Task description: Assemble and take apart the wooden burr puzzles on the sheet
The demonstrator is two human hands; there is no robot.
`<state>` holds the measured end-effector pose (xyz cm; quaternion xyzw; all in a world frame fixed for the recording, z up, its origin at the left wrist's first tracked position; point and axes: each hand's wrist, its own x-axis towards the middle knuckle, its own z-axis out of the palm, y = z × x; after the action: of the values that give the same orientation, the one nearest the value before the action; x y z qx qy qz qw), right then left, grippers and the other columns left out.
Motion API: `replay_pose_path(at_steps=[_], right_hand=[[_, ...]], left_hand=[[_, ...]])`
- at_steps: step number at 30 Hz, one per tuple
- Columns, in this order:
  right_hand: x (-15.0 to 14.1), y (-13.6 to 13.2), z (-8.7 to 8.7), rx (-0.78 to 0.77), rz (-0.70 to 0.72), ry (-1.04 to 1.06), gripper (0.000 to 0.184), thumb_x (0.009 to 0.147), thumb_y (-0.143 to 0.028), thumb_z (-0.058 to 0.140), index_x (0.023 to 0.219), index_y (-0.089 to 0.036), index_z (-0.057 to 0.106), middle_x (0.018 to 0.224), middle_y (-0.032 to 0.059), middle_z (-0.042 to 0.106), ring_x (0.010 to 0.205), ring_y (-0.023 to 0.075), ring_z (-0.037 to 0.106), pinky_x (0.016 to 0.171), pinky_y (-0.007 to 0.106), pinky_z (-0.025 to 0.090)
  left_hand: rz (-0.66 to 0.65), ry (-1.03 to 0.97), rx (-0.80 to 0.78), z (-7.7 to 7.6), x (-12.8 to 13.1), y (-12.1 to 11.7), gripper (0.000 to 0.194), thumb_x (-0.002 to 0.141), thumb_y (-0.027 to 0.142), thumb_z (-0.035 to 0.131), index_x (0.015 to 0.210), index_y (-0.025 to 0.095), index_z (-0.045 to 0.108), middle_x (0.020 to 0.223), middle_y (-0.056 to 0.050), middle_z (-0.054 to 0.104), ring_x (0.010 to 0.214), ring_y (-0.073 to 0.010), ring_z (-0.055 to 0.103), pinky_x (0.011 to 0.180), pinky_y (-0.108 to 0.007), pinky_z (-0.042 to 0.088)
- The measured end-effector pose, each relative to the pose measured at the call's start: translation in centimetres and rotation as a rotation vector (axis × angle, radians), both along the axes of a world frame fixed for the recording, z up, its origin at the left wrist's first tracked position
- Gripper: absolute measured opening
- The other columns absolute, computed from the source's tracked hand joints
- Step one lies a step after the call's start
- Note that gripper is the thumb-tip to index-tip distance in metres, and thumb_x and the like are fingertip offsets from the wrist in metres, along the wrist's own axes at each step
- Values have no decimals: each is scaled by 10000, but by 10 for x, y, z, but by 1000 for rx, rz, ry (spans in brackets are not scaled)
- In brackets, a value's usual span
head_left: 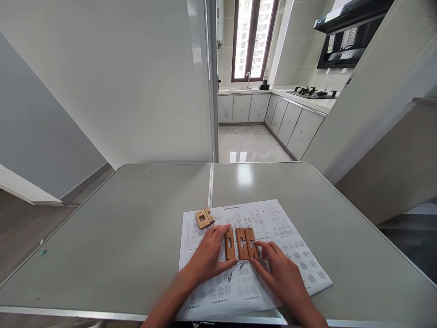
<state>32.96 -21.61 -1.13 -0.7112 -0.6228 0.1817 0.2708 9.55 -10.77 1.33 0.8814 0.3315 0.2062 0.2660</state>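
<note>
fingers [222, 231] parted from thumbs [229, 264], left hand [209, 253] and right hand [282, 269] touch wooden pieces [243, 253].

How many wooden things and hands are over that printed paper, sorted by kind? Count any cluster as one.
Darker wooden pieces: 3
Cluster of lighter wooden pieces: 1 (too small to count its parts surely)
Hands: 2, the left hand and the right hand
Total: 6
</note>
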Motion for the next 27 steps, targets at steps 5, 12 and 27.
replay_pose_path(at_steps=[5,12,27], right_hand=[[1,0,3,-26,4,32,299,972,-400,529,1230,-274,611,1049,49,694,762,234,721,660,347,527],[-1,1,-1,-1,-54,57,266,965,-445,568,1161,-266,592,1108,62,681,874,250,740,674,334,515],[-6,19,6,-113,-70,-160,227,1057,-332,445,852,-251,498,837,28,701,669,223,667,563,283,298]], left_hand=[[3,98,80,8,-2,-11,780,853,157,689,1562,233,373,1612,-139,452,1496,-341,422,1229,-568,409],[230,194,165,5,5,-24,558,897,173,631,1442,207,515,1412,-139,607,1297,-326,599,1087,-530,538],[240,538,340,1,13,-12,328,1024,134,475,1294,110,660,1199,-145,672,1092,-282,679,883,-399,622]])
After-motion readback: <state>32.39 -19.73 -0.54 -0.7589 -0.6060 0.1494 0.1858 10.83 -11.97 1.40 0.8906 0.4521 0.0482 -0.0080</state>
